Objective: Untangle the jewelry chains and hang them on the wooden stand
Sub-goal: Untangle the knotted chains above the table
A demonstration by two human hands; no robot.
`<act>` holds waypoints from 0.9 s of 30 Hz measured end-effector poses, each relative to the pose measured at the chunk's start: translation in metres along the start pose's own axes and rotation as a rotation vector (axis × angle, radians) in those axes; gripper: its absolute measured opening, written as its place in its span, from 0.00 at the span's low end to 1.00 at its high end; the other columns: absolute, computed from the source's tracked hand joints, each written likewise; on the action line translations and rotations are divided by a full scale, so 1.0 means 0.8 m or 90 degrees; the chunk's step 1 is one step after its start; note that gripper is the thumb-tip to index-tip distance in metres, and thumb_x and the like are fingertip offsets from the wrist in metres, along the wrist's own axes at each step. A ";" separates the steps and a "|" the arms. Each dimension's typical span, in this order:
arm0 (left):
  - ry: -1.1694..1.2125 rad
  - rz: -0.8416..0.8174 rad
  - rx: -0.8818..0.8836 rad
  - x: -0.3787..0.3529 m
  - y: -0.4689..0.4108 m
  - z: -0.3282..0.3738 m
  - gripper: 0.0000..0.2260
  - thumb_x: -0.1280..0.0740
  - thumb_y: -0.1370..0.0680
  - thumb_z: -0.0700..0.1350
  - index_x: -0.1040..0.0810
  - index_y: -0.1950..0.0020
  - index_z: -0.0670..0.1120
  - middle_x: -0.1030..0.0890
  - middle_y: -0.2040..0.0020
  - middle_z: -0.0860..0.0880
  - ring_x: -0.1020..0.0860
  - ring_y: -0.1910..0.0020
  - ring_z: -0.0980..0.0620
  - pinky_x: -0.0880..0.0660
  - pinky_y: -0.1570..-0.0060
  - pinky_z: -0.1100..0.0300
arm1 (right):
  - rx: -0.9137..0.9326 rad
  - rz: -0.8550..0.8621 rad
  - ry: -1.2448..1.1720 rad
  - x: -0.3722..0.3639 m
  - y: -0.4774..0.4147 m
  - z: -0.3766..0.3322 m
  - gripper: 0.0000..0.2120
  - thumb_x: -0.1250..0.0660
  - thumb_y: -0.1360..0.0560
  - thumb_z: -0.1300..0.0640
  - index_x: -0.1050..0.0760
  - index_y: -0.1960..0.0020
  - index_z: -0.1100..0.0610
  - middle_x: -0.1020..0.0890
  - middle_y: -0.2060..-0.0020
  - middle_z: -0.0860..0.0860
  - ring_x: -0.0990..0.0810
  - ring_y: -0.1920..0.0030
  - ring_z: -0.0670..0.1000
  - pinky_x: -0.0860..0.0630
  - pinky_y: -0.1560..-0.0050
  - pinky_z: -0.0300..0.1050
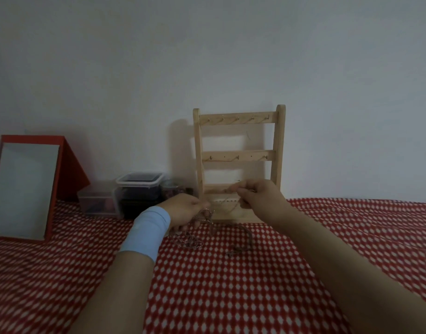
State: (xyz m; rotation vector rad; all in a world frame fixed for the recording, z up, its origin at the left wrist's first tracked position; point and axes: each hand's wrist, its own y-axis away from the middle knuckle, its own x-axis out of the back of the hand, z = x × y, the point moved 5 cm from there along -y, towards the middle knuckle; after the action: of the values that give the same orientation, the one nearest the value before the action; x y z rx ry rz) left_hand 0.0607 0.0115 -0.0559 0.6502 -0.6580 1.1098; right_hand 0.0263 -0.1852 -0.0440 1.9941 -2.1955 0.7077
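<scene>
In front of the wooden stand, the right hand and left hand each pinch a thin chain stretched between them. More chains lie on the red cloth. The stand's hooks look bare, so most work remains.

Wooden stand: pale wood, ladder-shaped, three cross rungs with small metal hooks, upright on its base against the wall.

Thin chain: pale and fine, pinched in right hand, stretched down-left toward left hand, in front of the stand's lowest rung. Blurred, links unreadable.

Silver chain: heavier links, pinched at left fingertips, hanging down into a loose tangled heap on the cloth just below the hand.

Dark chain: curved in an arc on the cloth right of the heap, near the stand's base, small clasp end toward the front.
</scene>
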 end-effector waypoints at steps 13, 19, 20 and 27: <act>0.023 -0.048 -0.113 -0.012 0.000 0.003 0.11 0.40 0.18 0.55 0.17 0.48 0.61 0.17 0.46 0.51 0.19 0.50 0.49 0.22 0.52 0.58 | -0.060 0.056 -0.124 0.013 -0.003 0.002 0.13 0.41 0.16 0.61 0.19 0.51 0.56 0.28 0.70 0.48 0.35 0.78 0.43 0.37 0.78 0.37; 0.056 0.034 -0.079 -0.008 -0.005 0.008 0.10 0.36 0.19 0.49 0.16 0.48 0.48 0.18 0.63 0.50 0.24 0.67 0.58 0.31 0.68 0.66 | -0.077 0.032 0.133 0.017 -0.005 0.010 0.13 0.40 0.17 0.60 0.19 0.55 0.55 0.18 0.59 0.51 0.27 0.70 0.45 0.32 0.77 0.32; 0.027 0.054 -0.070 -0.008 -0.008 0.006 0.10 0.35 0.20 0.49 0.16 0.49 0.45 0.19 0.63 0.48 0.25 0.68 0.58 0.31 0.69 0.66 | -0.080 0.020 0.177 0.017 -0.005 0.013 0.14 0.40 0.17 0.60 0.19 0.56 0.54 0.17 0.58 0.51 0.26 0.69 0.46 0.31 0.75 0.32; -0.062 -0.062 -0.061 -0.032 -0.003 0.013 0.13 0.33 0.22 0.55 0.14 0.49 0.48 0.18 0.46 0.51 0.22 0.47 0.54 0.28 0.46 0.62 | -0.142 -0.151 0.456 0.007 0.002 0.024 0.11 0.36 0.21 0.57 0.16 0.53 0.59 0.14 0.56 0.53 0.16 0.54 0.51 0.18 0.46 0.50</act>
State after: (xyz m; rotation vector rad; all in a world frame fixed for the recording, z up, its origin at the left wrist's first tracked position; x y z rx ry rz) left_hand 0.0537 -0.0120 -0.0688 0.6492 -0.7504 0.9547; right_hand 0.0287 -0.1976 -0.0595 1.5254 -1.5180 0.9100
